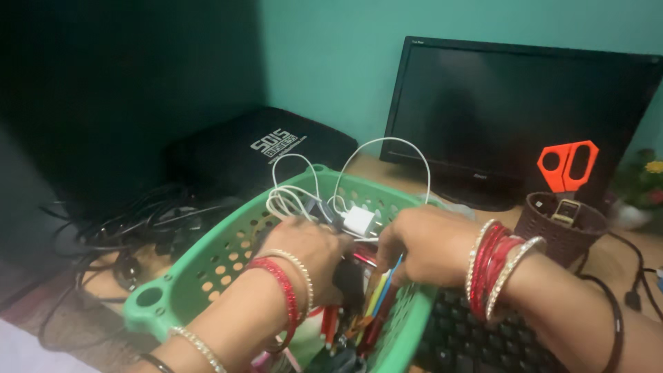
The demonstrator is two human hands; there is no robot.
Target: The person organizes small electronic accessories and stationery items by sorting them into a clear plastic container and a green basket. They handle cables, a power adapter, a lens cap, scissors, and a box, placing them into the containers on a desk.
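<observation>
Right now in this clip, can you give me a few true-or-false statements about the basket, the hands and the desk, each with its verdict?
1. Both hands, left hand and right hand, reach into the green basket. True.
2. The basket is solid-walled. False: its walls are perforated.
3. A white charger with cable lies in the basket. True.
4. The orange scissors lie flat on the keyboard. False: they stand in a brown cup.
5. The monitor shows a bright image. False: it is dark.

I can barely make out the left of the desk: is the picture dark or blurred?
Head view: dim, the left background nearly black; the cable tangle is lost in shadow. Both hands, left and right, inside the green basket are softly motion-blurred. The monitor shows only faint glare.
</observation>
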